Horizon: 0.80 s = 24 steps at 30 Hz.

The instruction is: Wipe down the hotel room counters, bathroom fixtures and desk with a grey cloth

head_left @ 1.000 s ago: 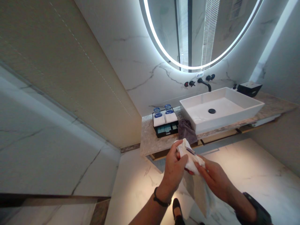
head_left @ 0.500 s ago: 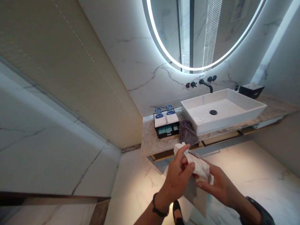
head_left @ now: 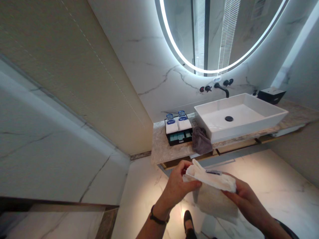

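While the left hand (head_left: 178, 184) and right hand (head_left: 249, 197) grip its ends, a white bundle (head_left: 209, 182) spans the air before the counter (head_left: 159, 146)

The left hand is bent closed on the bundle's left end, its thumb lying along the near side, the index finger arched above at the back. The right hand is curled about the other end with the thumb low in front; its other fingertips are mostly hidden behind the folds. Neither hand is spread wide. The bundle is creased and loose at its upper left (cloth or paper, I cannot tell), and a clear strip (head_left: 213, 172) with dark print lies on its top edge. Directly below shows a pale panel (head_left: 216, 204); whether it is joined to the bundle is unclear. A dark band (head_left: 158, 217) circles the left wrist.

Farther out, a grey towel (head_left: 201, 141) droops over the counter's front edge, between a black box (head_left: 180, 141) and the white sink (head_left: 210, 122). Two blue-tinted glasses (head_left: 169, 117) top the box. A black tap (head_left: 223, 89) reaches over the sink's back rim, and a tissue box (head_left: 271, 96) sits near its far right corner. Above hangs the lit mirror (head_left: 214, 39). A dark shoe (head_left: 188, 219) shows below, on the floor (head_left: 137, 192).
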Tool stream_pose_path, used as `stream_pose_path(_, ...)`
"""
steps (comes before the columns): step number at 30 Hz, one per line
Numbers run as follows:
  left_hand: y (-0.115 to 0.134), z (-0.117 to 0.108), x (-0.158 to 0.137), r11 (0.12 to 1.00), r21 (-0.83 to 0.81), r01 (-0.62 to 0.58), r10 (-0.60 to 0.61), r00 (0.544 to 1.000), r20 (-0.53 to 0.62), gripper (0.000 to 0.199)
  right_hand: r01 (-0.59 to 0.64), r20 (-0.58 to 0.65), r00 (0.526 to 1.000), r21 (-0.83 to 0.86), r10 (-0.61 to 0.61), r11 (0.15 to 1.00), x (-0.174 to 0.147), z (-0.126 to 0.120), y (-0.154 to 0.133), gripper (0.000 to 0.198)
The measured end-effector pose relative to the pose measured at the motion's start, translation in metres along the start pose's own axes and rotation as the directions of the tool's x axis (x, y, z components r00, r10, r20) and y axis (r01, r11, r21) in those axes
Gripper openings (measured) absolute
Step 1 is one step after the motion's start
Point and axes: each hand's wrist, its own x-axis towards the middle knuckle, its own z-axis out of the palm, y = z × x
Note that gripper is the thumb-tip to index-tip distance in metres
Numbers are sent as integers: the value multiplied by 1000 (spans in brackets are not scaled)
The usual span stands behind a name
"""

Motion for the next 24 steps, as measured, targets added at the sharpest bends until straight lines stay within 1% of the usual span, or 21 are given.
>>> stream_pose_path(3, -5, -2, -4, 1000, -20, 8, -5, 988, 153, 46, 3, 20, 1000, 62, -5, 998, -6, -6, 8, 46)
stream_pose_path(4, -5, -2, -6, 1000, -27, 6, -1, 983, 181, 44, 7, 20, 1000, 69, -9, 998, -8, -8, 9, 46)
stream_pose_path(6, -4, -2, -10, 999, -27, -23, 27, 981, 191, 37, 0, 8, 1000, 77, -1, 997, -10, -10, 11, 45)
stream_pose_path(8, 2, 1, -14, 996, 0, -94, 92, 977, 194, 29, -32, 10, 999, 86, 31, 996, -12, -9, 10, 44)
stream_pose_path(11, 12, 6, -18, 968, 48, -245, 229, 946, 228, 20, -70, 60, 996, 109, 64, 992, -14, -6, 13, 42)
stream_pose_path(13, 15, 7, -19, 963, 74, -260, 242, 951, 194, 20, -55, 52, 998, 140, 48, 989, -15, -5, 19, 40)
stream_pose_path(16, 9, 3, -17, 973, 135, -185, 172, 980, 100, 24, 1, -47, 999, 228, 10, 974, -15, -6, 29, 40)
stream_pose_path(17, 5, 1, -16, 973, 147, -180, 169, 982, 84, 25, 0, -56, 998, 256, 14, 967, -15, -6, 31, 40)
stream_pose_path(18, 2, -2, -14, 970, 152, -190, 181, 981, 75, 28, -17, -38, 999, 278, 29, 960, -15, -5, 31, 39)
stream_pose_path(19, -2, -5, -12, 968, 144, -208, 199, 977, 69, 35, -44, -8, 999, 302, 49, 952, -16, -5, 29, 38)
stream_pose_path(21, -7, -11, -8, 973, 85, -217, 209, 974, 92, 65, -102, 46, 995, 372, 92, 922, -17, -2, 23, 37)
stream_pose_path(22, -10, -14, -5, 981, 43, -191, 183, 973, 144, 82, -116, 51, 993, 416, 105, 902, -17, 0, 20, 37)
stream_pose_path(23, -14, -15, -2, 990, 8, -139, 134, 965, 226, 96, -122, 43, 992, 451, 115, 884, -17, 2, 17, 39)
stream_pose_path(24, -18, -17, 1, 997, -10, -75, 74, 947, 312, 103, -126, 35, 992, 470, 124, 874, -15, 2, 15, 41)
